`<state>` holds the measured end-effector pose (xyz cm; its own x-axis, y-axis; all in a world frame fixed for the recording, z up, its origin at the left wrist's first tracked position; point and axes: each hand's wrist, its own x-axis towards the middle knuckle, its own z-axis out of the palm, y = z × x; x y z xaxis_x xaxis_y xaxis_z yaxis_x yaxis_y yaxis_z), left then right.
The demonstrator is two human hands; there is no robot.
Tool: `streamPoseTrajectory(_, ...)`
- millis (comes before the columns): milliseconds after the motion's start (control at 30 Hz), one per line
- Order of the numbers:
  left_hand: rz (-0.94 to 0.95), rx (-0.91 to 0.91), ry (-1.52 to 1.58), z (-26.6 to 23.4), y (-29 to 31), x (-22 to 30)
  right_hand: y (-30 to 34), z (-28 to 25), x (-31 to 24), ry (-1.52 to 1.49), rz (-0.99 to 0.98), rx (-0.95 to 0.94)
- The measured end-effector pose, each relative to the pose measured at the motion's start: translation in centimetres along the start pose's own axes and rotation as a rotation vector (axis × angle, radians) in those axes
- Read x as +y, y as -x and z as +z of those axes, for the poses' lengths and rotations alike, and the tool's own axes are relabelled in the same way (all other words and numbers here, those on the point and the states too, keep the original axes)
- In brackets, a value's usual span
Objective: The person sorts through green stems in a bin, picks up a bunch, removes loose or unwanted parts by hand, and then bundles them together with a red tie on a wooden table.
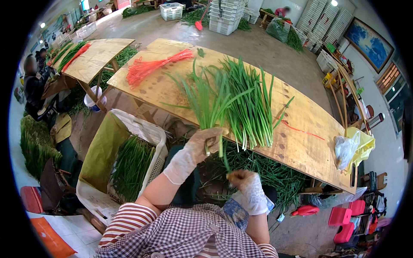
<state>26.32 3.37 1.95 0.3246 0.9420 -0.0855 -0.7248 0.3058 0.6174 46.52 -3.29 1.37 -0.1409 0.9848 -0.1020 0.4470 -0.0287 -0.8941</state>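
Observation:
My left hand (pixel 205 144), in a stained white glove, is closed around a small bunch of garlic chives (pixel 205 101), with the leaves fanning out over the table edge. Lower and to the right, my gloved right hand (pixel 246 182) is closed, its fingertips pinching a thin green chive leaf (pixel 226 162) that hangs below the bunch. Beside the bunch, a larger pile of garlic chives (pixel 251 103) lies on the wooden table (pixel 297 129), its pale stem ends toward me. A bundle of red ties (pixel 157 66) rests at the table's far left.
At my left stands a white crate (pixel 157 150) with chives and a yellow-green cloth inside. Loose leaves (pixel 275 176) heap under the table. Plastic bags (pixel 350 148) hang at its right end; pink stools (pixel 340 216) stand beyond. A co-worker (pixel 36 86) sits at another table (pixel 97 60).

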Motion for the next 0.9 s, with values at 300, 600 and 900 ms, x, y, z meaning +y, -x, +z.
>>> streamPoseTrajectory(300,-0.08,0.453,-0.382,0.2,-1.9,-3.5,-3.4,0.8,-0.3,0.55,-0.173,0.597)
streamPoseTrajectory(600,0.044,0.473,-0.734,-0.3,-4.0,-5.7,-4.6,0.1,0.0,0.423,-0.18,0.404)
streamPoseTrajectory(900,0.014,0.439,-0.446,0.6,-2.4,-4.5,-5.1,0.1,-1.3,0.236,-0.155,0.339)
